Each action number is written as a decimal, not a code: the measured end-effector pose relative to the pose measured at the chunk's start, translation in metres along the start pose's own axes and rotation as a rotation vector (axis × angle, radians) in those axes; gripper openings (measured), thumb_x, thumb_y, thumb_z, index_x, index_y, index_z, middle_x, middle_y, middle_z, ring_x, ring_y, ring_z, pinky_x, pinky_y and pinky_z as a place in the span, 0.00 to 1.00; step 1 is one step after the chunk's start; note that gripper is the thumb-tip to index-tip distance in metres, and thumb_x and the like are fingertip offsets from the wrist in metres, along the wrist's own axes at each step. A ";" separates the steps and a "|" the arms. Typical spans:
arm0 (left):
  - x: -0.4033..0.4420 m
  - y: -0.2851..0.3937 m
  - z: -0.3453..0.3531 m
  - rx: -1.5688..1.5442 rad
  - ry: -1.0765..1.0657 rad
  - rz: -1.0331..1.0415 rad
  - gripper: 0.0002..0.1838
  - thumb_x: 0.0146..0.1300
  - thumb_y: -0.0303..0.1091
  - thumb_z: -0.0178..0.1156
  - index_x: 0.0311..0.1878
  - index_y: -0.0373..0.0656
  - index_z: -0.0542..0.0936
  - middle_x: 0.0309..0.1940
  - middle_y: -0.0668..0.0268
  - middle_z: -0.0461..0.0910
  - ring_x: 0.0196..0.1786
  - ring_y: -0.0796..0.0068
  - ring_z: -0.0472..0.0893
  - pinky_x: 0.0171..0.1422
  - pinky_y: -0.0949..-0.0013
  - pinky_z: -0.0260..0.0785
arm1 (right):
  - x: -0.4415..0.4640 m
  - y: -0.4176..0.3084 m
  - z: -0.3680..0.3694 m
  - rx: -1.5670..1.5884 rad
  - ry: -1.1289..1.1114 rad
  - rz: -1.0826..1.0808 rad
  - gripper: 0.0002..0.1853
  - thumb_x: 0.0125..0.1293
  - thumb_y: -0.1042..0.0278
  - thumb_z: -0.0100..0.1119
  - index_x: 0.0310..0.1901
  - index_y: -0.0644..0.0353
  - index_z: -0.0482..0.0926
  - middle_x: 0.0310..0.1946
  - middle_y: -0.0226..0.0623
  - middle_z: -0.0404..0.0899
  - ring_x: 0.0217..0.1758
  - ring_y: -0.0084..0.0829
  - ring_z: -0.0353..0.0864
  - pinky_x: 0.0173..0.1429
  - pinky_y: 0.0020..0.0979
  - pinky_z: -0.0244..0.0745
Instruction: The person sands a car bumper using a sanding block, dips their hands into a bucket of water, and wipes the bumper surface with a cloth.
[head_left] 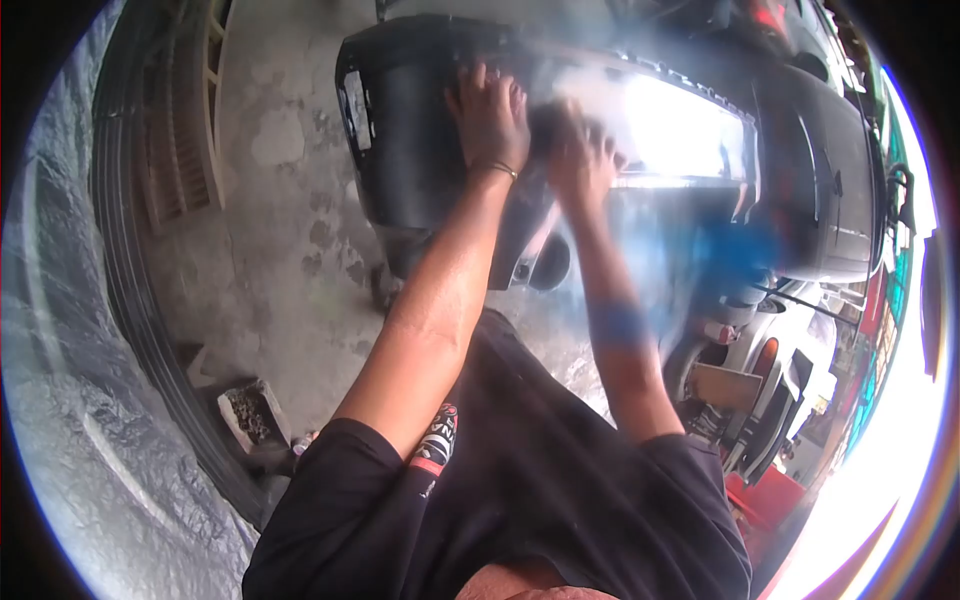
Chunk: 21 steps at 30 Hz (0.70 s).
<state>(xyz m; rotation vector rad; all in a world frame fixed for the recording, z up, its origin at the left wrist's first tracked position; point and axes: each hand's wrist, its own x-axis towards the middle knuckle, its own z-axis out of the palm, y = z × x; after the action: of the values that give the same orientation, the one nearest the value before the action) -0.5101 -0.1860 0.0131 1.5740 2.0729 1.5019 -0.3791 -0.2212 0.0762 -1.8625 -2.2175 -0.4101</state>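
Note:
A large dark, glossy panel point(400, 130), which looks like a vehicle bumper, lies across the top middle of the head view. My left hand point(490, 120) rests on its dark surface, fingers spread and pointing away from me, with a thin band at the wrist. To the right of it, my right hand point(585, 160) is on the panel too, its fingers apart and somewhat blurred, beside a bright glare on the shiny part. Neither hand shows anything held. A hazy blue smear covers part of the view near my right forearm.
A dark vehicle point(830, 180) stands at the right, with a white vehicle point(770, 350) below it. A red object point(770, 500) is at the lower right. On the concrete floor point(290, 270) at left sits a small container point(252, 415). Silvery sheeting point(90, 430) hangs far left.

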 end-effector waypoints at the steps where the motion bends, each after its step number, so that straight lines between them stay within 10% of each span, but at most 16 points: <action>1: 0.003 0.000 0.000 -0.006 0.014 0.004 0.16 0.76 0.42 0.68 0.63 0.52 0.82 0.75 0.53 0.75 0.83 0.38 0.68 0.87 0.26 0.52 | -0.015 0.000 0.001 -0.006 0.009 -0.011 0.27 0.78 0.59 0.62 0.77 0.31 0.80 0.63 0.38 0.84 0.63 0.49 0.83 0.66 0.60 0.72; 8: 0.000 -0.012 0.008 -0.173 0.225 0.027 0.13 0.80 0.37 0.64 0.62 0.45 0.82 0.60 0.51 0.85 0.72 0.41 0.78 0.80 0.45 0.69 | 0.012 -0.013 0.003 0.115 0.022 -0.029 0.28 0.76 0.61 0.60 0.76 0.36 0.76 0.64 0.45 0.81 0.61 0.54 0.82 0.65 0.60 0.71; 21: -0.008 -0.022 0.015 -0.335 0.078 -0.137 0.13 0.82 0.39 0.62 0.62 0.44 0.81 0.62 0.53 0.85 0.73 0.37 0.77 0.82 0.31 0.62 | 0.052 -0.019 0.027 0.153 0.131 -0.024 0.26 0.75 0.58 0.64 0.73 0.32 0.81 0.66 0.50 0.79 0.64 0.57 0.77 0.67 0.59 0.67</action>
<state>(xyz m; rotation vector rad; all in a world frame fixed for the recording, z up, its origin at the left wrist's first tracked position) -0.5118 -0.1815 -0.0148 1.2450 1.8030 1.7710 -0.4066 -0.1665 0.0678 -1.6837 -2.1230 -0.3452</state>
